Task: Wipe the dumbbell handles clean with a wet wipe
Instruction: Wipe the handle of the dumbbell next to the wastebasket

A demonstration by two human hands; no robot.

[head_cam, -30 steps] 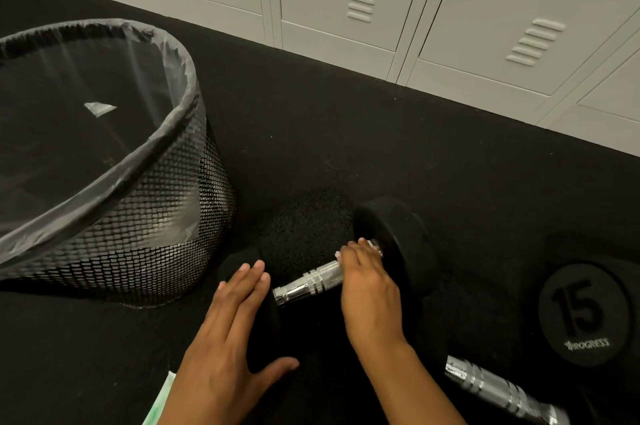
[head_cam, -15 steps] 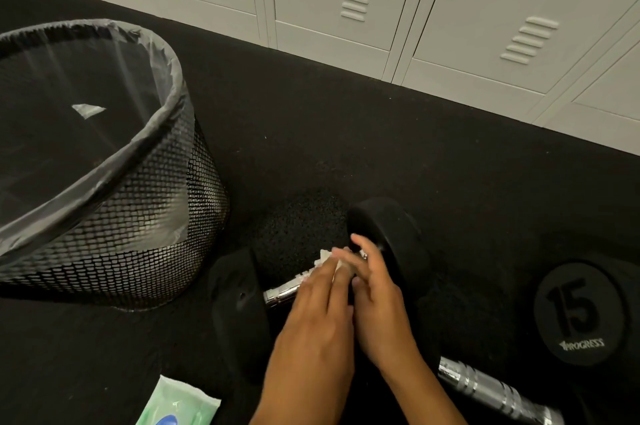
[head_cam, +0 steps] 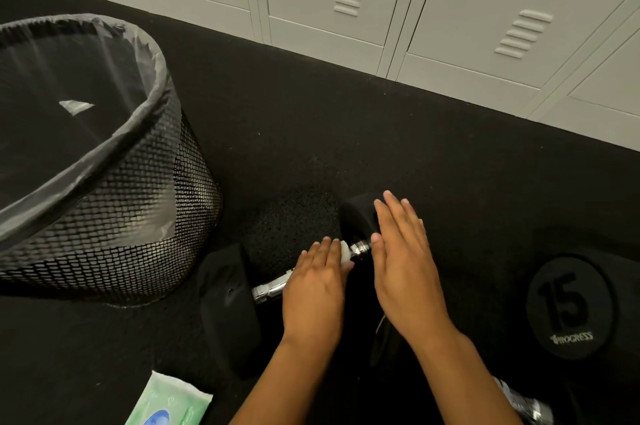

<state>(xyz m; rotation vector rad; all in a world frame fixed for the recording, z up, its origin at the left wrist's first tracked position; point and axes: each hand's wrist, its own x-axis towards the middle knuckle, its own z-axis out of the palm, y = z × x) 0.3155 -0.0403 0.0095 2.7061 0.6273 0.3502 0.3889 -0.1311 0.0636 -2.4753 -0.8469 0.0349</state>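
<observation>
The hands had swapped jobs within a second: the left hand (head_cam: 313, 289) now lay curled over the handle (head_cam: 273, 287), pressing the wipe (head_cam: 345, 252) around the bar, while the right hand (head_cam: 403, 262), which had been wiping, had let go and hovered flat, fingers spread, by the far head (head_cam: 358, 216) of the dumbbell. The dumbbell lay on the floor (head_cam: 381, 147) beside the bin (head_cam: 104, 182). Wiping probably carried on toward the near end. A second dumbbell (head_cam: 568, 307) waited at right; the wipe pack (head_cam: 169, 402) sat near.
</observation>
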